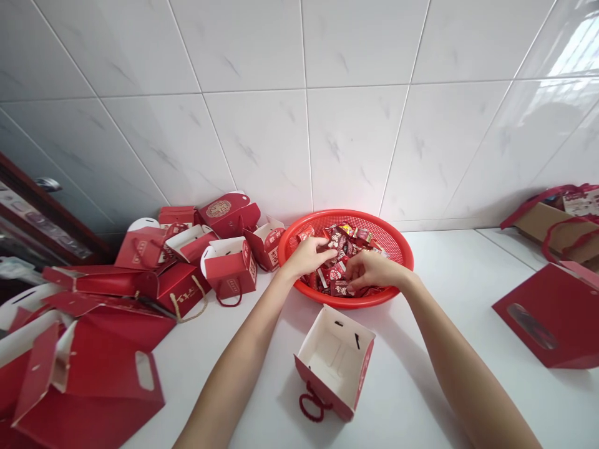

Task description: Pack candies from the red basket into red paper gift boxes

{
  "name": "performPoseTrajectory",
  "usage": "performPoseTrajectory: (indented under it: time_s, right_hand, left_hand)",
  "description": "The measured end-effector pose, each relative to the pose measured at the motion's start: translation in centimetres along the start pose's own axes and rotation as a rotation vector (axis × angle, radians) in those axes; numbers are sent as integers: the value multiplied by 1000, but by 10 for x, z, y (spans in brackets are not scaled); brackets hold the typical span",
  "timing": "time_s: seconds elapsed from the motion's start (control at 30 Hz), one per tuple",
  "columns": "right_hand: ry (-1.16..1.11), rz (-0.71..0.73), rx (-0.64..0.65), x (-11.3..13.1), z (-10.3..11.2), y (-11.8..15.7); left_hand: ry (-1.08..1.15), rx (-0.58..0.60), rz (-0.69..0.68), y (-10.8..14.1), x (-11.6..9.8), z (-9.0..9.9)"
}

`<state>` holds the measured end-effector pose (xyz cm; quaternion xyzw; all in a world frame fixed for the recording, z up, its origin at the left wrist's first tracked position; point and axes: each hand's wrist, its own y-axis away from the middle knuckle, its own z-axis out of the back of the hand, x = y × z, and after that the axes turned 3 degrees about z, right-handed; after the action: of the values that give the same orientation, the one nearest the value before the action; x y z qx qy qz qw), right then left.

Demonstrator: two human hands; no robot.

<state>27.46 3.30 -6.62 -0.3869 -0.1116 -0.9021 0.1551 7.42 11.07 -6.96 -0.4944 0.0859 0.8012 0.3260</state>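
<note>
A red plastic basket (403, 246) stands against the tiled wall with wrapped candies (337, 272) inside. My left hand (309, 254) reaches over its left side, thumb and fingers closed on a dark red wrapped candy (337, 239). Over the right part of the candies is my right hand (367, 269), its fingers curled down and pressed together among the wrappers; what they hold, if anything, is hidden. In front of the basket, between my forearms, an open red box (334, 358) with a white inside and a red cord handle shows nothing in it.
Many red gift boxes (229, 268) crowd the left side of the white table (262, 411), some with cord handles. On the right lie a large red box (552, 315) and a brown open box (543, 224) with red ribbon. White tiles (355, 137) rise behind.
</note>
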Motion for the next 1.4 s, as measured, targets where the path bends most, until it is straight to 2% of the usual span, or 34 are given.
performPoseTrajectory:
  time_s: [0.1, 0.23, 0.4, 0.57, 0.7, 0.8, 0.93, 1.1, 1.3, 1.4]
  right_hand:
    - [110, -31, 76, 2, -3, -2]
    - [222, -60, 56, 3, -4, -2]
    - [184, 29, 52, 3, 0, -1]
    - [102, 115, -62, 3, 5, 1]
    - [-177, 111, -120, 4, 8, 7]
    - [-337, 151, -232, 7, 12, 12]
    - [-418, 153, -404, 8, 18, 16]
    - [-462, 94, -451, 1, 20, 15]
    - [-498, 102, -559, -3, 18, 15]
    - [-518, 104, -562, -5, 18, 15]
  left_hand:
    - [11, 15, 15, 2, -2, 0]
    - [-10, 22, 25, 4, -4, 0]
    - [-7, 20, 9, 2, -2, 0]
    - [24, 20, -5, -1, 0, 1]
    - [186, 33, 37, -1, -1, 3]
    - [308, 40, 66, -1, -2, 3]
    - [289, 78, 72, 0, -4, 4]
    - [197, 66, 51, 1, -5, 5]
    - [214, 82, 31, 1, -4, 5]
    - [226, 59, 13, 1, -3, 4]
